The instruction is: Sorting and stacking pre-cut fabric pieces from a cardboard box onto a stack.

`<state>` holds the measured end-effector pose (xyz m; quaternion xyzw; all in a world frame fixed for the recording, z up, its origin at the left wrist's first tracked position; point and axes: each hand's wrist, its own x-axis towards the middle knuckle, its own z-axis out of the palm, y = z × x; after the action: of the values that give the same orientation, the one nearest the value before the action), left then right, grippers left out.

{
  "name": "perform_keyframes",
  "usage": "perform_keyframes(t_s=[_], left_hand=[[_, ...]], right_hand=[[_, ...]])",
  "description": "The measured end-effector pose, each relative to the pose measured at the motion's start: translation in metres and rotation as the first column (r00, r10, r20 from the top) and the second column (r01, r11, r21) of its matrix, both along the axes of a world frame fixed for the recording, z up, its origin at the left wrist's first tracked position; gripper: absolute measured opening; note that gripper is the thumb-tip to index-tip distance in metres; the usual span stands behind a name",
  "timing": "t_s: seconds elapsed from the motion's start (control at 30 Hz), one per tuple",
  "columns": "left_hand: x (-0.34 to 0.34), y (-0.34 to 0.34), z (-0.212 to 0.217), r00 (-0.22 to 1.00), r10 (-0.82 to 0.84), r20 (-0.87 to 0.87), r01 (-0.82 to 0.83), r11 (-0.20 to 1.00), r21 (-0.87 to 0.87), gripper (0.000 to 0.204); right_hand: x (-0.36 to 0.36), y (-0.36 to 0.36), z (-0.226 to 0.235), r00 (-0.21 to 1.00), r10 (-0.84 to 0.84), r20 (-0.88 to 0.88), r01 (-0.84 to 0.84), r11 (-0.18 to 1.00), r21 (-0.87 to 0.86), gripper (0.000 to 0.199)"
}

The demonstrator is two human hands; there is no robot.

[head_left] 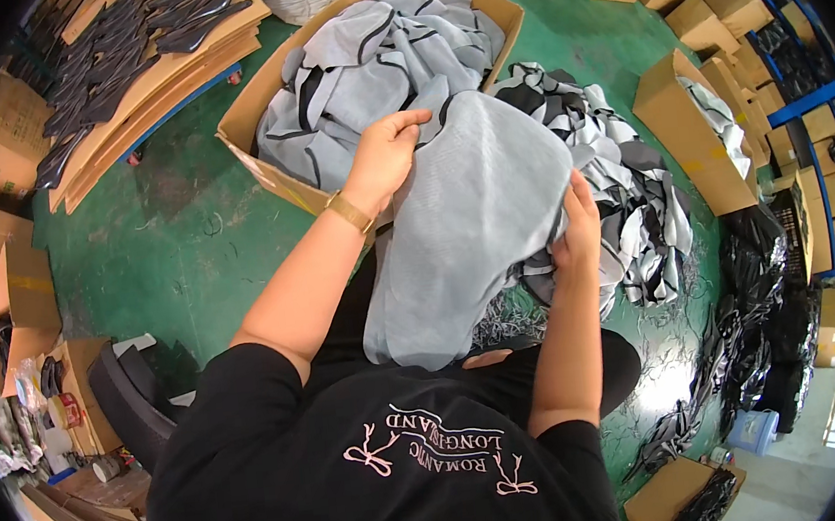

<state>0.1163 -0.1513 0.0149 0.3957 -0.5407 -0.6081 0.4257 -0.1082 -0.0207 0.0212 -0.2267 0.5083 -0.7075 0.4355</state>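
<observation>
Holding one grey mesh fabric piece [474,225] between both hands, we list the items in view as follows.

Item 1: grey mesh fabric piece, large, rounded at the top, hanging down in front of our lap, just before the open carton. Our left hand [385,153] is closed on its upper left edge, fingers curled over the cloth; a gold-coloured bracelet [348,211] sits on that wrist. Our right hand [578,225] is clamped on its right edge, lower down, fingers tucked into the folds.

Item 2: large cardboard box [254,126], open, standing on the green floor [185,243] straight ahead of us, filled with more grey pieces trimmed in black [368,54].

Item 3: loose heap of grey, black and white fabric pieces [622,191] on the floor, just to the right of the box and touching the held piece from behind.

Item 4: second cardboard box [687,134] to the far right, tipped open, with pale pieces inside.

Item 5: black parts stacked on flat cardboard sheets [126,47], upper left, well apart from our hands.

Item 6: black bags [766,327] lying along the right side of the floor.

Item 7: stacked cartons [715,11] along the upper right.
</observation>
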Motion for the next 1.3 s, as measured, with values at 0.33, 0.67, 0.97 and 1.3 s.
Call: perform_keyframes(t_s=[0.33,0.67,0.97,1.3], left_hand=[[0.047,0.071,-0.051,0.925,0.044,0.377,0.127,0.9,-0.417,0.028],[0.102,-0.077,-0.089,0.56,0.397,0.727,0.072,0.851,-0.521,0.049],[0.098,-0.123,-0.046,0.74,-0.044,0.671,0.417,0.813,-0.406,0.03],[0.088,0.018,0.199,0.415,-0.584,0.698,0.91,0.262,-0.322,0.027]], right_hand=[[0.026,0.053,-0.128,0.86,0.144,-0.49,-0.02,0.968,0.25,0.027],[0.091,0.028,-0.014,-0.053,0.107,-0.993,-0.112,0.987,0.113,0.058],[0.098,0.045,-0.003,0.079,0.178,-0.981,-0.351,0.926,0.139,0.055],[0.113,-0.021,0.161,0.159,0.115,-0.981,-0.694,0.72,-0.028,0.058]])
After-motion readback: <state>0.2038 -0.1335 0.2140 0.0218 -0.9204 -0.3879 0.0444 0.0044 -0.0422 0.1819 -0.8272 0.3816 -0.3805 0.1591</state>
